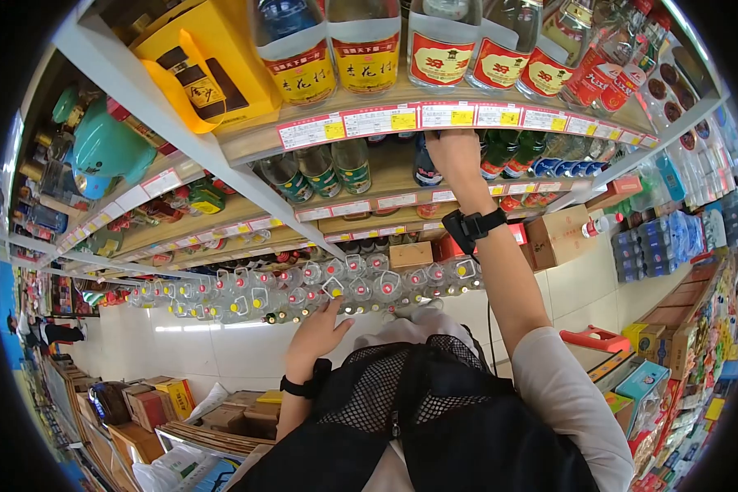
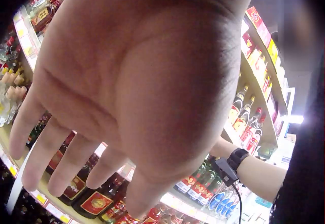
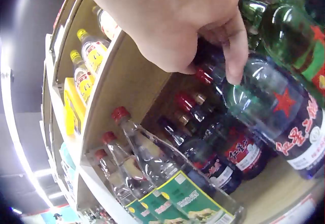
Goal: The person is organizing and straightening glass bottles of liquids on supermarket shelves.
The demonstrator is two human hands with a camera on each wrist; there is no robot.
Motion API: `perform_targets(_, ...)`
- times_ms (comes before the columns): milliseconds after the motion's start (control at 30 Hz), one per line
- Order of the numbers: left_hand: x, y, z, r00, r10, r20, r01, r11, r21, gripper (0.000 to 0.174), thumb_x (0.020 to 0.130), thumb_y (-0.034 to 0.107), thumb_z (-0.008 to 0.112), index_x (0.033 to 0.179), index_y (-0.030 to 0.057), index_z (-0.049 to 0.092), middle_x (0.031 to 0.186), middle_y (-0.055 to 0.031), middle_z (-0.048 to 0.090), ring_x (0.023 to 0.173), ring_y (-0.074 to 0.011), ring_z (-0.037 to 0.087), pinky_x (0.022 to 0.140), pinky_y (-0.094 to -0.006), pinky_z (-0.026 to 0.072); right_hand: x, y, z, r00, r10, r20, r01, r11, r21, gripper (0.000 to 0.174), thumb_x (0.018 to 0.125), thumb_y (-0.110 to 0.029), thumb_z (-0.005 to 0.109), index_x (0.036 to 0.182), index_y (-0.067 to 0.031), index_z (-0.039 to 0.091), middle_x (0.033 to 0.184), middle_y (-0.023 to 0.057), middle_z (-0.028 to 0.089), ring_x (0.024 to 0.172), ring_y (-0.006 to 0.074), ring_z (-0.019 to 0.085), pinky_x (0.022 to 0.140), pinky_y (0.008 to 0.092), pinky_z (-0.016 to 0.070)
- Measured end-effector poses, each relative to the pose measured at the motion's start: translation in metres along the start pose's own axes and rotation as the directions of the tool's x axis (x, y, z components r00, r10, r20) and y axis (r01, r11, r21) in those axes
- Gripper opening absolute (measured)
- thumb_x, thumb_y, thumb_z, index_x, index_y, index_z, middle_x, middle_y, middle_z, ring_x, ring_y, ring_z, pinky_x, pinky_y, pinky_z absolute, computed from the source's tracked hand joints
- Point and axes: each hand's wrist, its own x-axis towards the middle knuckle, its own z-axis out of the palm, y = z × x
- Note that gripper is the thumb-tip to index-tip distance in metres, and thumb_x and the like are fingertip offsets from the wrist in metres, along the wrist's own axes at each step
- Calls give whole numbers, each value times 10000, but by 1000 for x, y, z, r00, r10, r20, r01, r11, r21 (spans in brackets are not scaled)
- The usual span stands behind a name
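Observation:
My right hand [image 1: 457,160] reaches under the upper shelf board onto the second shelf. In the right wrist view, its thumb and fingers curl round the neck of a blue glass liquor bottle [image 3: 277,110] with a red star and a white-and-red label. The hand covers the bottle's top; its base is at the shelf's front. Darker blue bottles [image 3: 238,150] stand behind it, and green glass bottles [image 3: 292,36] stand beside it. My left hand [image 1: 313,332] hangs low with fingers extended, near clear jugs [image 1: 357,289] with looped handles. Its palm [image 2: 137,77] holds nothing.
Clear bottles with green labels [image 3: 185,198] stand on the same shelf. Above are large yellow- and red-labelled bottles [image 1: 365,61] behind price tags [image 1: 381,121]. Cardboard boxes [image 1: 558,236] sit at lower right, with wrapped bottle packs [image 1: 656,246] beyond. More stacked goods [image 1: 148,402] lie behind.

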Motion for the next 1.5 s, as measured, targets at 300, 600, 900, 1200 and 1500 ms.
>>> perform_targets(300, -10, -22, 1, 996, -90, -11, 91, 994, 56, 586, 901, 359, 586, 1359, 21, 449, 1202, -311, 582, 1085, -468, 582, 918, -504, 484, -1, -33, 7, 991, -96, 94, 81, 984, 158, 293, 872, -220, 669, 1066, -4, 627, 990, 233, 658, 870, 435, 628, 764, 494, 523)
perform_targets(600, -7, -20, 2, 997, -78, -20, 78, 996, 41, 598, 908, 366, 578, 1377, 23, 435, 1185, -320, 590, 1094, -473, 577, 920, -504, 484, 1, -49, 6, 976, -143, 165, 99, 962, 253, 305, 882, -224, 663, 1085, 1, 629, 1019, 228, 656, 918, 426, 620, 814, 487, 502)
perform_targets(900, -5, -22, 3, 997, -76, 1, 76, 996, 43, 605, 914, 375, 567, 1378, 11, 433, 1216, -324, 572, 1105, -471, 574, 937, -497, 478, -1, -48, 19, 985, -149, 86, 128, 968, 215, 318, 882, -285, 662, 1042, -11, 647, 922, 217, 674, 821, 416, 640, 739, 493, 531)
perform_targets(1200, -5, -17, 4, 997, -76, -6, 76, 995, 70, 607, 920, 374, 563, 1390, 15, 426, 1257, -309, 559, 1141, -463, 558, 954, -491, 472, -1, -48, 23, 982, -188, 4, 181, 949, 260, 292, 878, -278, 669, 1015, -21, 650, 886, 206, 675, 801, 405, 644, 720, 478, 537)
perform_targets(1500, 8, 6, -6, 988, -149, 46, 144, 985, 101, 581, 920, 387, 566, 1373, 44, 446, 1276, -281, 556, 1131, -449, 564, 943, -485, 469, -7, -45, 25, 997, -76, 23, 68, 967, 248, 384, 826, -283, 750, 1059, -6, 623, 920, 207, 656, 797, 413, 638, 713, 477, 531)
